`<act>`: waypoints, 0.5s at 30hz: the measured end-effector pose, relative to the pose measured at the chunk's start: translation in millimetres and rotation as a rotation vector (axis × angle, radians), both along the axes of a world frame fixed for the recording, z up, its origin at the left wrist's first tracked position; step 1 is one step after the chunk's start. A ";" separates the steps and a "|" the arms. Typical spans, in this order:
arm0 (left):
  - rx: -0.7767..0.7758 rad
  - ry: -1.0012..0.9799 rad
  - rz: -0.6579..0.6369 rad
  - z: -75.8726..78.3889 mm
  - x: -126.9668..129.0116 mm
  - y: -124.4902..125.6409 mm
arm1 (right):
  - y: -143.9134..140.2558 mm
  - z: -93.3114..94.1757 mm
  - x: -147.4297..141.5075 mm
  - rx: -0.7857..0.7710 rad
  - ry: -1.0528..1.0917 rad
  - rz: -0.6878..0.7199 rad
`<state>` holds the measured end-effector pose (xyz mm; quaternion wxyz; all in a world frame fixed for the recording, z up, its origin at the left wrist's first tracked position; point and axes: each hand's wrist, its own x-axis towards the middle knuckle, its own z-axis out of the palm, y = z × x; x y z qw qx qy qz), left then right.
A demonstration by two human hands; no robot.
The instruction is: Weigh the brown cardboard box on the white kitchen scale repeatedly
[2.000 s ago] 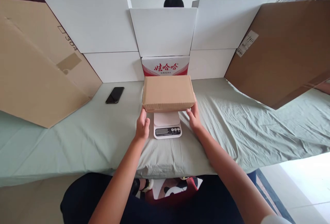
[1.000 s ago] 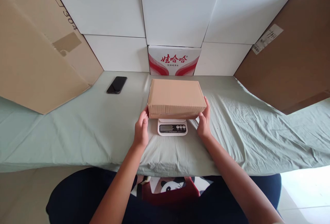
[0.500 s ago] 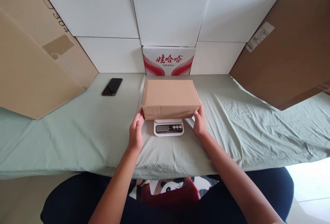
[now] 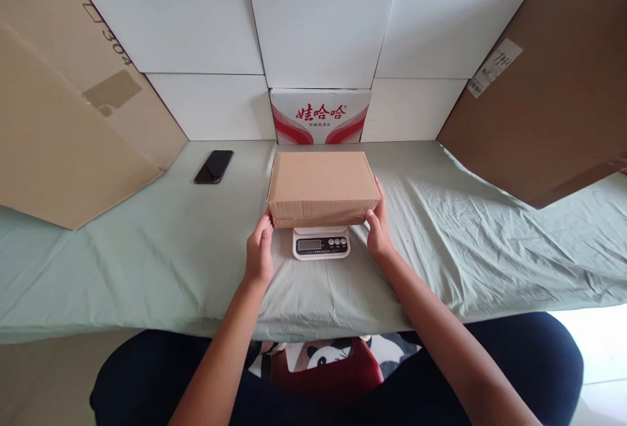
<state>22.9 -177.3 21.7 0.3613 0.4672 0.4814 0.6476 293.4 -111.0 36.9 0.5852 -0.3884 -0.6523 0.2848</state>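
A closed brown cardboard box (image 4: 321,178) sits on, or just over, a white digital kitchen scale (image 4: 321,255); I cannot tell whether its weight rests there. The box hides the scale's platform, while the display and buttons show in front. My left hand (image 4: 259,249) is closed on the box's near left corner, thumb toward me and other fingers partly hidden. At the near right corner my right hand (image 4: 379,227) grips the box, its thumb on the front face and fingers along the right side.
A black phone (image 4: 214,166) lies to the left on the green cloth (image 4: 161,249). Large cardboard panels stand at left (image 4: 73,119) and right (image 4: 548,86). White boxes (image 4: 321,27) and a red-and-white printed carton (image 4: 321,116) form a wall behind.
The box has shifted very slightly left over the scale. My right hand's fingers now reach farther up along its right side. My left hand stays at its corner.
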 end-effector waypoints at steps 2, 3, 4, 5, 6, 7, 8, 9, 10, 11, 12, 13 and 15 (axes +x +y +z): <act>0.010 0.006 0.006 5.8 -2.5 2.0 | 2.9 10.5 -2.1 0.019 -0.014 0.025; 0.019 0.008 0.006 9.9 -4.2 5.2 | 7.0 17.0 -3.4 0.030 -0.016 0.037; 0.029 0.011 0.005 14.4 -6.1 10.4 | 13.5 23.7 -5.1 0.041 -0.012 0.047; 0.039 0.018 0.000 18.9 -8.1 18.2 | 22.5 30.0 -6.9 0.051 -0.003 0.057; 0.047 0.028 -0.009 22.9 -10.1 28.5 | 33.8 35.2 -9.1 0.059 0.010 0.066; 0.051 0.042 -0.018 25.9 -12.1 41.3 | 47.0 38.8 -11.6 0.071 0.026 0.072; 0.049 0.057 -0.029 27.5 -13.9 56.0 | 61.4 40.4 -14.3 0.077 0.036 0.081; 0.041 0.069 -0.032 27.5 -15.4 72.0 | 75.9 39.6 -17.2 0.081 0.052 0.087; 0.022 0.084 -0.034 25.8 -16.7 88.3 | 89.7 36.5 -19.9 0.084 0.079 0.082; 0.003 0.092 -0.035 22.5 -17.7 103.8 | 101.8 31.4 -22.3 0.069 0.098 0.080; -0.014 0.095 -0.037 17.9 -18.4 117.8 | 111.7 24.8 -24.2 0.046 0.117 0.075; -0.028 0.095 -0.039 12.5 -19.1 129.5 | 119.2 17.4 -25.5 0.019 0.134 0.073; -0.042 0.084 -0.035 1.4 -20.6 144.6 | 127.5 2.6 -26.2 -0.026 0.147 0.089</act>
